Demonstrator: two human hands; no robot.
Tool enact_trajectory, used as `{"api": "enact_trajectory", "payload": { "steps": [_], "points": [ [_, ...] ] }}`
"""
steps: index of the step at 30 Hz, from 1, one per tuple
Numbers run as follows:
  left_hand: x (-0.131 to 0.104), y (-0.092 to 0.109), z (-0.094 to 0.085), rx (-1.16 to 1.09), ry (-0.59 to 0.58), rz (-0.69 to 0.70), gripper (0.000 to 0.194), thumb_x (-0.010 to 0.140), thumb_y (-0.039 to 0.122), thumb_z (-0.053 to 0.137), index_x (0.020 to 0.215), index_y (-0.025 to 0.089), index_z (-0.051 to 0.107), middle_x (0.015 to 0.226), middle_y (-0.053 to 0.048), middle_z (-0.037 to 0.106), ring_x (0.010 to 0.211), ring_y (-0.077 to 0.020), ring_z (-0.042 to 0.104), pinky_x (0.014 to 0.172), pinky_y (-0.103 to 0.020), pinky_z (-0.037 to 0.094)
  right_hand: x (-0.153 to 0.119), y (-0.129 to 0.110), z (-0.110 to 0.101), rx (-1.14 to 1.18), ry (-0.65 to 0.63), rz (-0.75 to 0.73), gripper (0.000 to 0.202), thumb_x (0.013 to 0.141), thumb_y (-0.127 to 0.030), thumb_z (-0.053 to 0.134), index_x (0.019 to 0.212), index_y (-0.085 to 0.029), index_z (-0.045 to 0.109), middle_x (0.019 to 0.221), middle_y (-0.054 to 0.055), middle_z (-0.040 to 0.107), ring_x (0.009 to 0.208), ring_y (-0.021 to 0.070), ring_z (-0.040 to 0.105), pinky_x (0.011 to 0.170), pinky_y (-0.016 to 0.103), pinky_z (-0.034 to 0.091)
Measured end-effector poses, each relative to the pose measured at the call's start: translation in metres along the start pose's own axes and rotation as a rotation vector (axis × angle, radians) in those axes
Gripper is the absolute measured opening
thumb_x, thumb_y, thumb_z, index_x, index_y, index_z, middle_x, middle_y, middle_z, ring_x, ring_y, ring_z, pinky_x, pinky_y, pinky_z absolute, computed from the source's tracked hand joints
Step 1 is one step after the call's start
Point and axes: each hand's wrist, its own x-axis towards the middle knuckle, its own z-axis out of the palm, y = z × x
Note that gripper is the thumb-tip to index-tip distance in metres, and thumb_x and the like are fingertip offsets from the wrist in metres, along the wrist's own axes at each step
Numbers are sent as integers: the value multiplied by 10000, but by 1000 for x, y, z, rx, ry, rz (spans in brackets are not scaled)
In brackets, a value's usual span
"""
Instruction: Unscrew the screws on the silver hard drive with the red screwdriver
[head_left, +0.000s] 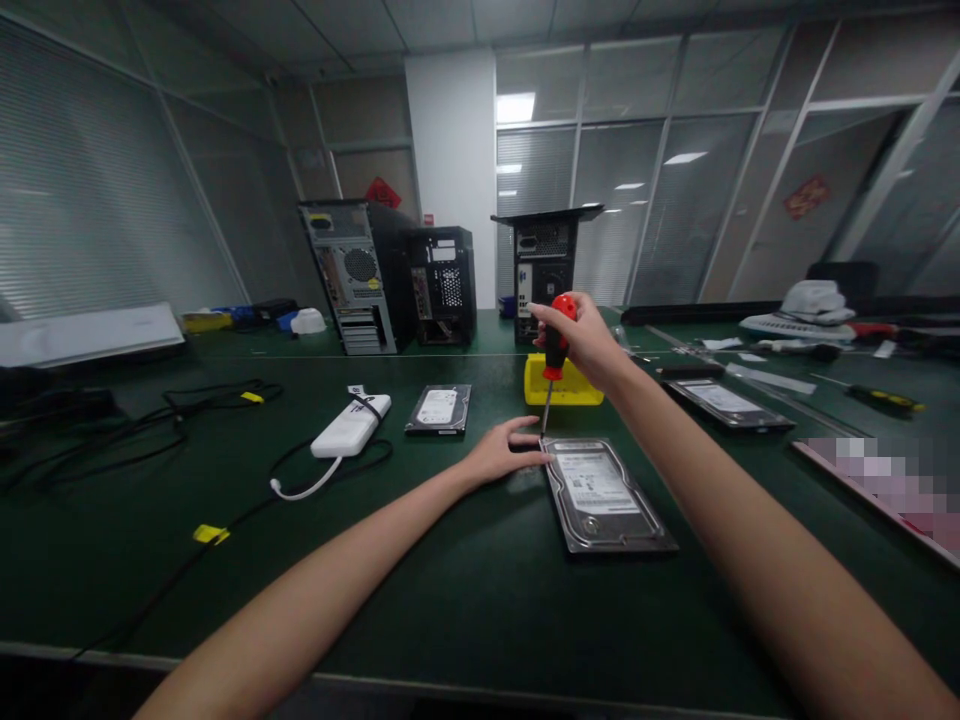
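My right hand (577,335) is wrapped around a screwdriver (556,345) with a red and black handle. The screwdriver stands nearly upright, its tip at the far left corner of a hard drive (600,490). This drive lies flat, its white label facing up. Beside that same corner rests my left hand (499,450), fingers and thumb stretched out and apart. The thumb touches the drive's left edge, and another fingertip is close to the screwdriver's shaft. Just behind the screwdriver sits a yellow container (581,385), partly hidden by my right hand.
A second hard drive (439,409) and a white power strip (352,425) lie to the left. Right are another drive (724,402), a yellow-black screwdriver (877,397) and a pink-edged board (870,500). Computer cases (364,280) stand behind. Black cables (172,410) cross the left side.
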Motion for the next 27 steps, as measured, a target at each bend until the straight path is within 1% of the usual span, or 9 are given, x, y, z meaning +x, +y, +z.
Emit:
{"api": "enact_trajectory", "payload": {
  "steps": [2, 4, 8, 11, 14, 17, 22, 24, 27],
  "points": [
    [0, 0, 0, 1, -6, 3, 810, 682, 314, 805, 1376, 125, 431, 1190, -172, 656, 1145, -287, 599, 1048, -437, 381, -1, 1, 2, 10, 7, -13, 525, 598, -397, 788, 866, -219, 373, 638, -77, 523, 538, 78, 514, 556, 228, 493],
    [-1, 0, -1, -2, -6, 3, 799, 680, 317, 806, 1368, 135, 444, 1190, -169, 657, 1143, -290, 600, 1043, -441, 383, -1, 0, 1, 35, -24, -4, 505, 593, -418, 798, 820, -207, 399, 629, -69, 519, 526, 71, 498, 550, 225, 486],
    [0, -1, 0, -10, -7, 8, 787, 677, 312, 807, 1360, 136, 457, 1182, -172, 660, 1136, -293, 605, 1038, -449, 388, -1, -3, -1, 94, -83, 47, 451, 586, -394, 820, 796, -189, 477, 661, -45, 529, 565, 79, 525, 589, 243, 500],
    [0, -1, 0, -16, -13, 9, 756, 687, 306, 800, 1349, 140, 472, 1181, -166, 663, 1139, -284, 604, 1041, -438, 391, -2, -3, -1, 123, -149, 70, 385, 631, -394, 797, 816, -179, 537, 734, -14, 575, 633, 89, 570, 647, 255, 515],
    [0, -1, 0, -15, -13, 7, 748, 689, 296, 798, 1343, 124, 477, 1190, -177, 656, 1142, -284, 601, 1035, -429, 404, -2, -2, 0, 120, -195, 91, 345, 734, -457, 696, 893, -174, 579, 812, 11, 606, 657, 92, 588, 657, 255, 512],
    [0, -1, 0, -11, -3, 3, 745, 688, 292, 797, 1339, 120, 479, 1195, -182, 651, 1139, -289, 602, 1027, -437, 412, -3, 0, 2, 121, -184, 87, 382, 774, -511, 624, 962, -189, 540, 758, -17, 583, 601, 82, 560, 601, 233, 484],
    [-1, 1, 1, -25, 2, -12, 715, 683, 271, 801, 1316, 123, 506, 1187, -169, 659, 1136, -283, 606, 1039, -437, 405, -1, 7, 2, 71, -100, -12, 531, 641, -490, 753, 926, -221, 394, 682, -76, 550, 541, 70, 504, 534, 208, 426],
    [-1, 1, 2, -40, 4, -3, 680, 682, 263, 800, 1288, 112, 532, 1186, -174, 658, 1131, -280, 609, 1035, -428, 414, -1, 9, 1, 60, -91, -31, 551, 627, -490, 762, 924, -221, 384, 688, -75, 554, 542, 71, 504, 534, 211, 426],
    [0, 1, 2, -42, 8, 9, 604, 678, 288, 800, 1212, 97, 595, 1183, -182, 657, 1130, -281, 611, 1027, -413, 428, -2, 9, 1, 63, -100, -27, 514, 645, -489, 753, 903, -214, 403, 704, -65, 559, 563, 70, 522, 564, 215, 445]
  ]
}}
